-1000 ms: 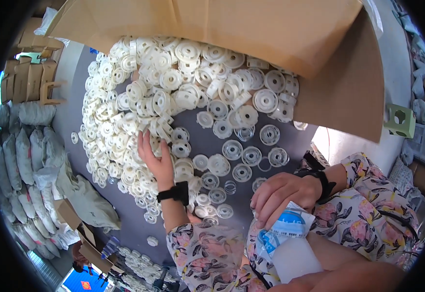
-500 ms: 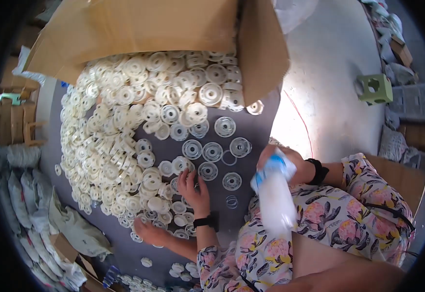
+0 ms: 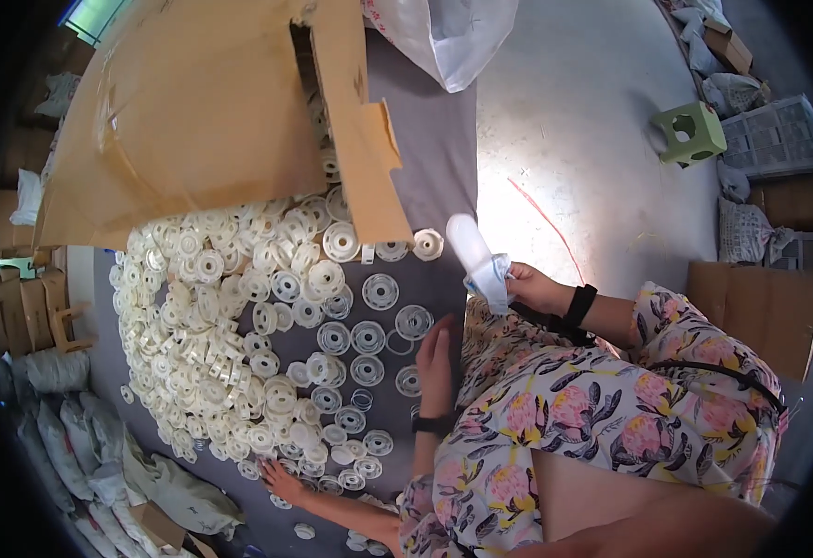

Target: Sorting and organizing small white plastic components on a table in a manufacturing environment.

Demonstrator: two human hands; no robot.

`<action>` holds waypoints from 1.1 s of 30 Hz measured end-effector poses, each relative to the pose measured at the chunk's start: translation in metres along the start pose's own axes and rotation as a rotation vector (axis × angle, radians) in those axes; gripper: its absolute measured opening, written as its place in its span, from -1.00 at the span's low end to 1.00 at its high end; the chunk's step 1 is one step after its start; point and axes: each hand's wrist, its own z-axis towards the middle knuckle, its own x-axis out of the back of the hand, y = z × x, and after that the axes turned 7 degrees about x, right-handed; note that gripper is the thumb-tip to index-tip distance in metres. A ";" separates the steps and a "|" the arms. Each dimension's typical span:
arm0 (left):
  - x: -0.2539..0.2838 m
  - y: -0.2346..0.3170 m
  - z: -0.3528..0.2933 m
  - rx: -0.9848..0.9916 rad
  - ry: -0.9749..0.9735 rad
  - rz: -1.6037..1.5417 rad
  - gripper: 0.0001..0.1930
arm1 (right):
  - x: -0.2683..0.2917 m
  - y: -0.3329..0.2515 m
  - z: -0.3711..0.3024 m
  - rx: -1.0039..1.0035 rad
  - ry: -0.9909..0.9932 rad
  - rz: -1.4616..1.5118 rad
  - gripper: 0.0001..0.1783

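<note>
My right hand (image 3: 541,291), with a black band at the wrist, grips a whitish bottle-shaped thing (image 3: 470,244) by its blue-and-white wrapped end. Its rounded end points up and away to the left. My left hand (image 3: 436,358), also banded, reaches up over the right edge of the grey tabletop (image 3: 416,139), fingers stretched out and holding nothing. Beside those fingers lie a thin clear ring (image 3: 401,342) and a translucent wheel-shaped part (image 3: 408,380). More such discs (image 3: 367,336) lie singly to the left.
A heap of cream plastic wheel parts (image 3: 211,325) covers the left of the table below an open cardboard box (image 3: 202,121). Another person's hand (image 3: 284,482) rests at the heap's near edge. A white sack (image 3: 444,42) stands behind; a green stool (image 3: 690,133) is on the floor.
The bottle-shaped thing has swung from hanging down to pointing up. My left hand has left the heap's edge and moved right. The view has shifted, showing more of the box.
</note>
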 end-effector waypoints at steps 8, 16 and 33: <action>-0.057 0.053 0.033 0.135 -0.246 -0.448 -0.70 | -0.005 -0.042 0.020 0.439 -0.179 -0.393 -0.73; -0.073 0.058 0.045 -0.022 -0.107 -0.283 -0.75 | -0.014 -0.062 0.023 0.208 -0.134 -0.221 -0.70; -0.079 0.096 0.044 -0.055 -0.036 -0.246 -0.73 | 0.005 -0.113 0.040 0.328 -0.219 -0.118 -0.70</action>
